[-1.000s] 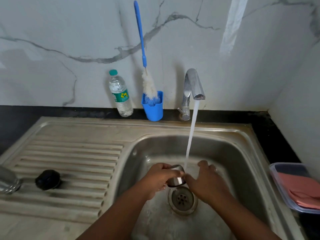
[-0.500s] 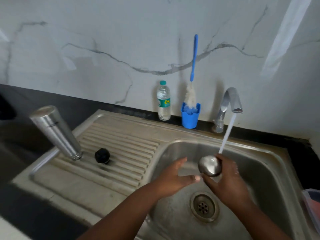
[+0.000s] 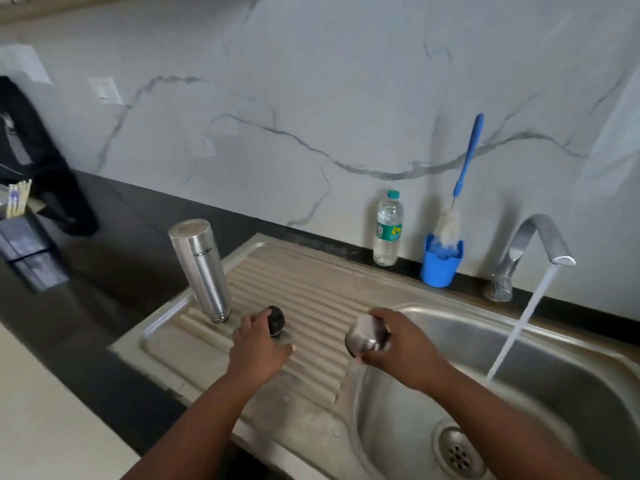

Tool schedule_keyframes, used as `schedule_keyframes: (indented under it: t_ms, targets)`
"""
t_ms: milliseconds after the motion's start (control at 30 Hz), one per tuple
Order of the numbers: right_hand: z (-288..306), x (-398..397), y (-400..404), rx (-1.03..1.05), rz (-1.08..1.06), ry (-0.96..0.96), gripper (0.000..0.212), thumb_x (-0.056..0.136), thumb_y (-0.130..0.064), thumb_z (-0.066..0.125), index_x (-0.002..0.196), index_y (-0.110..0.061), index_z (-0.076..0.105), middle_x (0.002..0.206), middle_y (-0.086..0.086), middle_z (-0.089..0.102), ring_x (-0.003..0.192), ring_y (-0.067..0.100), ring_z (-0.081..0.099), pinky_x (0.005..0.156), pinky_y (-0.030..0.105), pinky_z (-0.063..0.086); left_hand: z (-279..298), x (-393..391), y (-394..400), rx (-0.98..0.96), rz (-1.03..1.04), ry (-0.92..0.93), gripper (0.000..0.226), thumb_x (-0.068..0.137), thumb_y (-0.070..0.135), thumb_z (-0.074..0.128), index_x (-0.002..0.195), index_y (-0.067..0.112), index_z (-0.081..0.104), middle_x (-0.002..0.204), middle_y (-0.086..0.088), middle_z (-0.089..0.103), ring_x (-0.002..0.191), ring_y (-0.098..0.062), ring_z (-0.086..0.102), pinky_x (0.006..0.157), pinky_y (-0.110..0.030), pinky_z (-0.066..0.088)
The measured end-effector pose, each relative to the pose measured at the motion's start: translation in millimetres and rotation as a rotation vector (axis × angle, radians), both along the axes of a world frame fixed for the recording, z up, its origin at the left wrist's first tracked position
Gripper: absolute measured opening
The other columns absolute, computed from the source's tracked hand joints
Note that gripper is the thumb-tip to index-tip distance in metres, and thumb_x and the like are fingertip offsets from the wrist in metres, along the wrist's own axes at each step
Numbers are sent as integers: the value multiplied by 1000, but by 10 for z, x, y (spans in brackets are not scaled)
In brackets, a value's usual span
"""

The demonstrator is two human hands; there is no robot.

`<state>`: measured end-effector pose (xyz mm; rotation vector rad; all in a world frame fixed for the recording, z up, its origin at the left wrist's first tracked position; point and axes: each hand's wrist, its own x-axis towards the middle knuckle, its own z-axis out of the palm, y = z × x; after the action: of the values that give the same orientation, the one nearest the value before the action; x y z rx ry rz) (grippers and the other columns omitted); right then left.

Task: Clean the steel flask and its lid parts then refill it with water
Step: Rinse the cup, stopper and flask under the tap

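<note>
The left hand (image 3: pixel 258 348) curls its fingers on the black stopper (image 3: pixel 276 321) lying on the drainboard (image 3: pixel 311 306) right of the inverted flask (image 3: pixel 202 271), while the right hand (image 3: pixel 394 348) grips the steel cup (image 3: pixel 362 337) beside it.

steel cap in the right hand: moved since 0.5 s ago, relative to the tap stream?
Yes. The steel cap has left the tap stream, moving left to the drainboard edge.
</note>
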<state>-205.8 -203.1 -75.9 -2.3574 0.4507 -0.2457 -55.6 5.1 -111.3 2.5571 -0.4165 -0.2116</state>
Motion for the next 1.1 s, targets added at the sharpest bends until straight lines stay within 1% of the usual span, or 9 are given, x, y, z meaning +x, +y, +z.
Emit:
schedule_keyframes:
  t_ms: [100, 233, 400, 500, 700, 767, 833, 933, 1100]
  targets:
    - [-19, 391, 272, -13, 52, 85, 77, 67, -33, 82, 135, -26, 47, 122, -5, 53, 105, 9, 51, 87, 20, 40, -82, 213, 95, -30, -13, 21, 88, 75, 45, 79, 146, 22, 33, 145, -8, 32, 134, -32, 32, 107, -42, 35]
    - [-208, 773, 561, -67, 19, 191, 77, 70, -37, 78, 138, -27, 44, 128, -2, 54, 111, 15, 53, 92, 25, 43, -199, 457, 190, -43, -78, 71, 89, 70, 49, 80, 141, 22, 33, 142, -9, 34, 131, -32, 34, 105, -44, 37]
    - [-392, 1016, 756, -83, -66, 221, 79, 74, -36, 74, 143, -26, 38, 134, -2, 51, 119, 17, 51, 96, 26, 41, -303, 698, 242, -73, -150, 79, 107, 72, 51, 79, 154, 17, 19, 153, -8, 29, 141, -31, 28, 111, -41, 32]
    - [-474, 1139, 841, -98, -115, 223, 79, 75, -36, 74, 144, -26, 38, 136, -3, 50, 120, 16, 49, 96, 25, 40, -341, 855, 291, -98, -205, 118, 109, 72, 55, 78, 155, 20, 16, 155, -6, 29, 142, -30, 26, 113, -43, 31]
    - [-511, 1142, 856, -136, -133, 241, 77, 77, -40, 70, 144, -26, 35, 139, -3, 48, 122, 16, 48, 97, 25, 39, -365, 880, 234, -71, -274, 117, 95, 75, 55, 75, 150, 29, 25, 149, 1, 40, 137, -27, 35, 109, -42, 30]
    - [-516, 1135, 851, -140, -137, 263, 84, 76, -43, 72, 147, -27, 30, 142, -2, 46, 126, 17, 46, 103, 29, 38, -367, 892, 195, -48, -289, 89, 88, 76, 56, 73, 148, 32, 29, 145, 5, 45, 135, -24, 40, 106, -41, 27]
    - [-515, 1097, 842, -117, -135, 283, 100, 70, -48, 78, 151, -28, 22, 147, -1, 42, 133, 20, 41, 110, 34, 33, -369, 898, 170, -55, -300, 55, 76, 78, 56, 71, 142, 35, 37, 135, 10, 53, 129, -21, 46, 100, -38, 26]
    - [-487, 975, 792, -83, -175, 274, 110, 67, -52, 80, 152, -31, 13, 149, -1, 39, 137, 20, 36, 113, 37, 31, -371, 924, 147, -153, -276, 31, 60, 75, 54, 74, 127, 36, 50, 118, 13, 61, 117, -18, 55, 93, -35, 29]
    - [-387, 625, 595, -17, -313, 218, 102, 69, -55, 79, 149, -35, 18, 143, -3, 47, 131, 15, 43, 109, 34, 37, -59, 801, -37, -391, -248, -37, 54, 73, 51, 78, 118, 33, 54, 109, 14, 63, 108, -15, 59, 102, -45, 37]
